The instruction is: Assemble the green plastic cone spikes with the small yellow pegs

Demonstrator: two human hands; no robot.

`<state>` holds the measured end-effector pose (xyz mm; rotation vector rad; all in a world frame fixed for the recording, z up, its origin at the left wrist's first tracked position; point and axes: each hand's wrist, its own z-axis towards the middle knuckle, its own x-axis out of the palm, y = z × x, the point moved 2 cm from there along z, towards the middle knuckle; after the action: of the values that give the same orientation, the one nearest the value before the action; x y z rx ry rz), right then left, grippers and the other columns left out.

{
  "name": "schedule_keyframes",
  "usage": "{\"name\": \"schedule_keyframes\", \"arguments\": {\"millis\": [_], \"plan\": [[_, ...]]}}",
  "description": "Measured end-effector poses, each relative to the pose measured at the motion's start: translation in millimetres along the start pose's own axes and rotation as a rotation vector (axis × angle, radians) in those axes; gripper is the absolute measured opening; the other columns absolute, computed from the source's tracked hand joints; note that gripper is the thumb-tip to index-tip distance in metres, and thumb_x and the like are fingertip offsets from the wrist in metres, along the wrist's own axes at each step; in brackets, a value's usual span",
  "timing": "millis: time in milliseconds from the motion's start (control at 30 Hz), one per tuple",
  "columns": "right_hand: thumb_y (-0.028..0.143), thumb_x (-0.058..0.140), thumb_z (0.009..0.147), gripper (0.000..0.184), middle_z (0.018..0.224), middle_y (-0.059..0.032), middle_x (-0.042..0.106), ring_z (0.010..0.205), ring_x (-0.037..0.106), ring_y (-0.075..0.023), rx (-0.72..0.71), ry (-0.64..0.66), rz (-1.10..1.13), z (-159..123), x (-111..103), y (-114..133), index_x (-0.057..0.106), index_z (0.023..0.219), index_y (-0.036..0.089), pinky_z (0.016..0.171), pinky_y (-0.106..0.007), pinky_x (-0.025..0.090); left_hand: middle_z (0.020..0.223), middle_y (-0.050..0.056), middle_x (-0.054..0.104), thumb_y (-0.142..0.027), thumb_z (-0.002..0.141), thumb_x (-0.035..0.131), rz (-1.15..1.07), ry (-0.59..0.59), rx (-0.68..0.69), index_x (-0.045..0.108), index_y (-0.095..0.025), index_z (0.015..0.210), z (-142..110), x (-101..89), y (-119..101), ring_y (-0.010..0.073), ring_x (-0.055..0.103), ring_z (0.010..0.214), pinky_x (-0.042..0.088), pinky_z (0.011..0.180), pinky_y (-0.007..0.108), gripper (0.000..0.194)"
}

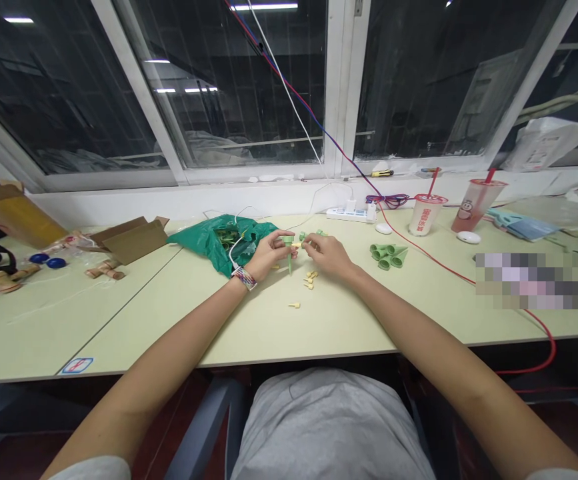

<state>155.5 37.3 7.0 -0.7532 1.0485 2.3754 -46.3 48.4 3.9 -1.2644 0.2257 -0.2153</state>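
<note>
My left hand (267, 255) is closed round a green plastic cone (290, 265), which it holds upright with the tip down, just above the table. My right hand (333, 257) faces it, thumb and fingertips pinched on a small yellow plastic peg (297, 245) at the cone's side. Whether the peg sits in the cone is too small to tell. Several loose yellow pegs (309, 283) lie on the table below the hands, and one single peg (295, 305) rests nearer the front edge. Behind my right fingers, a few green pieces (321, 233) are partly hidden.
An opened green plastic bag (201, 243) with green parts lies by my left hand. To the right are a pile of green cones (387, 256), a red cable (436, 257) and two drink cups (426, 217). A cardboard box (136, 241) and wooden toys (105, 270) lie left.
</note>
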Motion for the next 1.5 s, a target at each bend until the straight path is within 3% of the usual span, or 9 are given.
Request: {"name": "schedule_keyframes", "arguments": {"millis": [100, 233, 467, 633, 933, 1167, 1233, 1367, 1500], "plan": [[0.029, 0.06, 0.093, 0.016, 0.09, -0.0013, 0.075, 0.071, 0.062, -0.0162, -0.07, 0.022, 0.015, -0.6, 2.3, 0.5, 0.068, 0.106, 0.022, 0.072, -0.027, 0.041, 0.087, 0.003, 0.073, -0.032, 0.071, 0.088, -0.002, 0.003, 0.002, 0.064, -0.019, 0.12, -0.6, 0.5, 0.8, 0.0188, 0.074, 0.08, 0.059, 0.081, 0.034, 0.056], [0.026, 0.06, 0.092, 0.012, 0.093, -0.0022, 0.074, 0.071, 0.06, -0.0158, -0.126, 0.029, -0.007, -0.5, 4.0, 1.8, 0.067, 0.1, 0.021, 0.073, -0.027, 0.04, 0.088, 0.003, 0.073, -0.033, 0.071, 0.088, 0.025, 0.008, 0.016, 0.064, -0.019, 0.119, -1.3, 1.0, 0.6, 0.019, 0.075, 0.08, 0.059, 0.082, 0.033, 0.055], [0.034, 0.045, 0.104, 0.035, 0.069, -0.0011, 0.066, 0.066, 0.056, -0.0161, -0.031, 0.085, -0.026, -0.6, 0.5, 4.3, 0.063, 0.077, 0.021, 0.067, -0.027, 0.034, 0.088, 0.005, 0.074, -0.034, 0.072, 0.088, 0.056, 0.065, 0.013, 0.064, -0.018, 0.12, -2.5, 4.9, -0.3, 0.0198, 0.074, 0.082, 0.059, 0.083, 0.033, 0.055], [0.041, 0.062, 0.097, 0.021, 0.081, -0.0007, 0.071, 0.07, 0.058, -0.0155, -0.084, 0.07, 0.006, -0.2, 3.3, 1.8, 0.065, 0.092, 0.02, 0.067, -0.026, 0.034, 0.09, 0.003, 0.072, -0.039, 0.073, 0.088, 0.068, 0.031, -0.012, 0.064, -0.021, 0.121, -3.5, 6.4, -2.1, 0.0185, 0.073, 0.079, 0.056, 0.072, 0.027, 0.056], [0.036, 0.042, 0.109, 0.037, 0.077, -0.0048, 0.068, 0.069, 0.055, -0.0183, -0.035, 0.127, -0.125, -1.4, 5.2, 6.1, 0.066, 0.086, 0.019, 0.065, -0.03, 0.03, 0.092, 0.004, 0.073, -0.033, 0.07, 0.09, 0.044, 0.099, -0.077, 0.066, -0.021, 0.123, -4.9, 6.3, -3.9, 0.0184, 0.072, 0.08, 0.056, 0.075, 0.029, 0.059], [0.034, 0.051, 0.105, 0.017, 0.091, -0.0042, 0.072, 0.076, 0.059, -0.0185, -0.134, 0.098, -0.1, -3.6, 4.1, 7.3, 0.062, 0.104, 0.021, 0.07, -0.028, 0.035, 0.081, 0.001, 0.069, -0.03, 0.072, 0.09, -0.074, 0.091, -0.074, 0.066, -0.019, 0.117, -3.6, 7.7, -1.3, 0.0149, 0.07, 0.071, 0.054, 0.072, 0.027, 0.052], [0.031, 0.047, 0.106, 0.019, 0.093, -0.0054, 0.071, 0.079, 0.059, -0.0187, -0.154, 0.091, -0.121, -3.2, 4.9, 7.3, 0.062, 0.1, 0.02, 0.072, -0.028, 0.035, 0.082, 0.001, 0.07, -0.031, 0.072, 0.09, -0.055, 0.09, -0.073, 0.066, -0.019, 0.117, -4.3, 8.3, -3.6, 0.0154, 0.07, 0.071, 0.054, 0.072, 0.027, 0.053], [0.033, 0.04, 0.109, 0.034, 0.082, -0.0047, 0.069, 0.074, 0.058, -0.0183, -0.053, 0.132, -0.092, -0.9, 7.4, 4.5, 0.062, 0.087, 0.02, 0.07, -0.029, 0.033, 0.081, 0.002, 0.071, -0.034, 0.072, 0.089, 0.076, 0.096, -0.044, 0.065, -0.018, 0.118, -6.3, 11.0, -10.2, 0.0183, 0.072, 0.073, 0.057, 0.075, 0.032, 0.055], [0.035, 0.041, 0.108, 0.03, 0.085, -0.005, 0.07, 0.075, 0.059, -0.0191, -0.08, 0.134, -0.092, -2.1, 5.3, 6.3, 0.062, 0.092, 0.02, 0.068, -0.029, 0.033, 0.078, 0.001, 0.071, -0.034, 0.072, 0.088, 0.07, 0.07, -0.059, 0.064, -0.019, 0.117, -6.6, 13.1, -12.6, 0.0184, 0.072, 0.073, 0.055, 0.071, 0.029, 0.053]]}}
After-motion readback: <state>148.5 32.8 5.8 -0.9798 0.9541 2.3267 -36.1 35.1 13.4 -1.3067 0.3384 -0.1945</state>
